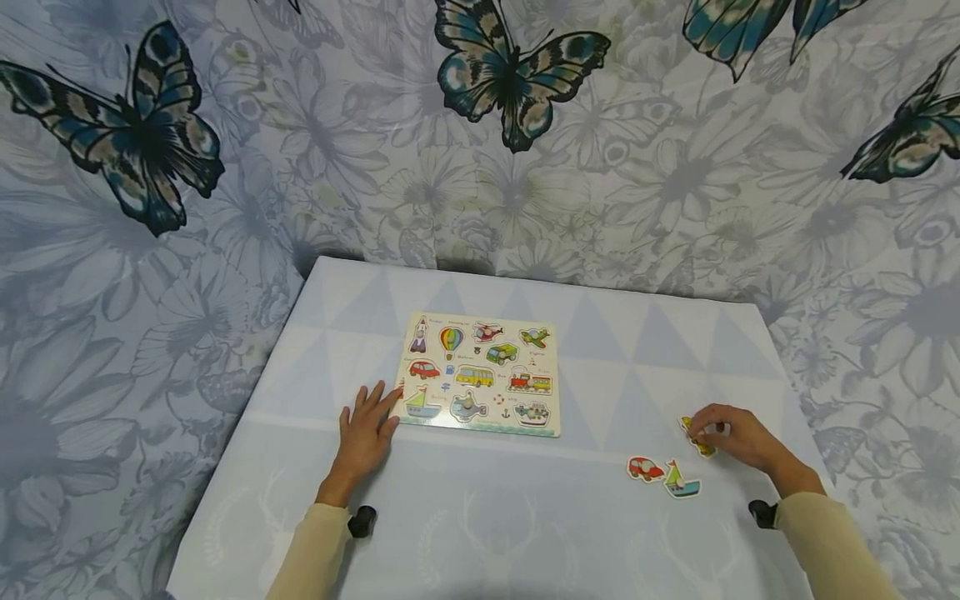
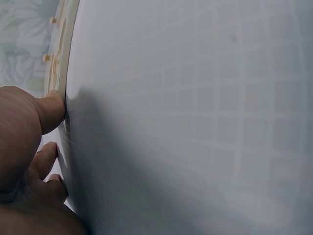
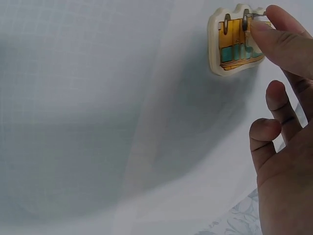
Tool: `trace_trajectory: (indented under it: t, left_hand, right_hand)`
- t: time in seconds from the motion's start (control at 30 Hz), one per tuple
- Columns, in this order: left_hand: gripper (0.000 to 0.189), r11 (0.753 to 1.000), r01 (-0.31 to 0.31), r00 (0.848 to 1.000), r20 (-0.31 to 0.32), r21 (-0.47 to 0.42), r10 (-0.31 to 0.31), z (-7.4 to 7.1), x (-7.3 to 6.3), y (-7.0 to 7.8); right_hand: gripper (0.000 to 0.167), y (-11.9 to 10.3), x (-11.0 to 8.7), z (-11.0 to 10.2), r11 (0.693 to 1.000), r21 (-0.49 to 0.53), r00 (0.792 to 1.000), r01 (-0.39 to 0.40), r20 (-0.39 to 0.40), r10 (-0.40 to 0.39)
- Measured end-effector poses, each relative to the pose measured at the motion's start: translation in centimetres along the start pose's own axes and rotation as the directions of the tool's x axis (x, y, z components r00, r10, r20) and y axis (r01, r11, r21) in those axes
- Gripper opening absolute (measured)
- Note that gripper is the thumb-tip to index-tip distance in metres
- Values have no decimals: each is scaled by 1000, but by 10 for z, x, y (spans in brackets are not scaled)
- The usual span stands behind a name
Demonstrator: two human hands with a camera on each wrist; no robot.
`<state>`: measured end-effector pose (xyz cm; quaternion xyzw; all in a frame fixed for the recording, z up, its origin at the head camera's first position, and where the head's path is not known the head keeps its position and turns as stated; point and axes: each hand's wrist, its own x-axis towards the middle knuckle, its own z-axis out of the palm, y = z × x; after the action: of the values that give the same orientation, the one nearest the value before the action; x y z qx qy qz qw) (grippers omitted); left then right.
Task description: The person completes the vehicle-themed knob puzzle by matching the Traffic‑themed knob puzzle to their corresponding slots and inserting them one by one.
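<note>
A wooden puzzle board (image 1: 480, 325) with printed vehicles lies on the table. My left hand (image 1: 363, 437) rests at its lower left corner, fingers spread and touching the left edge. The left wrist view has the thumb against the board's side (image 2: 63, 58). My right hand (image 1: 738, 439) pinches a yellow bus puzzle piece (image 1: 704, 449) between thumb and index finger at the table's right; the other fingers are loosely bent. In the right wrist view the bus piece (image 3: 233, 51) is tilted, partly covered by the fingertips. Near it lie a red car piece (image 1: 643, 469) and a sailboat piece (image 1: 682, 485).
A pale cloth with triangles and deer prints covers the table (image 1: 510, 508). Behind and beside it hangs a floral backdrop (image 1: 337, 167) with large butterflies. Each wrist carries a small black camera, one on the left (image 1: 362, 522), one on the right (image 1: 762, 513).
</note>
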<state>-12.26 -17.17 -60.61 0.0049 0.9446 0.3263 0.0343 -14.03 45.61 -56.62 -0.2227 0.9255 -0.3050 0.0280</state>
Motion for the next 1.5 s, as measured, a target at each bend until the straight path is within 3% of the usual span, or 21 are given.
trace_trajectory:
  t: [0.27, 0.63, 1.2, 1.5]
  left_hand:
    - [48, 1000, -8, 1000, -11, 2, 8, -1, 1, 0]
    - [50, 1000, -1, 1000, 0, -8, 1, 1, 3, -2]
    - [50, 1000, 6, 1000, -12, 15, -5, 3, 1, -2]
    - [50, 1000, 5, 1000, -12, 17, -5, 3, 0, -1]
  right_hand:
    - [29, 5, 0, 0, 1000, -18, 1000, -12, 9, 13]
    - [25, 9, 1, -7, 993, -7, 988, -121, 91, 121]
    - [28, 7, 9, -2, 998, -6, 995, -56, 87, 56]
    - [25, -2, 25, 3, 999, 3, 995, -46, 93, 46]
